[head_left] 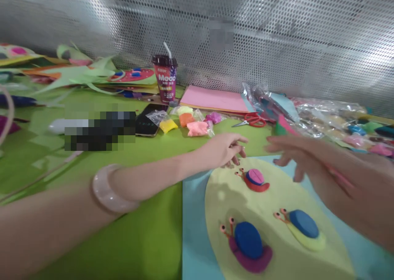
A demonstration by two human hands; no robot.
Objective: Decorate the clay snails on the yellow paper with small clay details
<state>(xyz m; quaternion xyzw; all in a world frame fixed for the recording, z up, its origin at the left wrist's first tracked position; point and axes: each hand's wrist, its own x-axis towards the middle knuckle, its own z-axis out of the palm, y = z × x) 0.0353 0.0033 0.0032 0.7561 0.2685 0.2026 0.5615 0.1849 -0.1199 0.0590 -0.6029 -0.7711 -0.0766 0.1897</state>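
My left hand (223, 151), with a pale bangle (112, 190) on its wrist, reaches over the upper edge of a light blue sheet (197, 231). Its fingers are bent loosely and apart, and nothing shows in them. Blurred by motion, my right hand (320, 165) hovers over the sheet's right side. A slim pink stick (341, 179) lies in it; its fingers stretch forward. On the sheet's pale yellow oval (255, 214) sit clay snails: a red one with a pink-topped shell (255, 179), a purple one (249, 247) and a yellow one (304, 228), both with blue shells.
Ahead lie bagged clay (197, 128), red-handled scissors (252, 120) and a phone (150, 120). A drink cup with a straw (166, 81) stands near pink paper (215, 97). Paper crafts (83, 73) are piled at left, more clay bags (353, 128) at right. A perforated metal panel (197, 26) stands behind.
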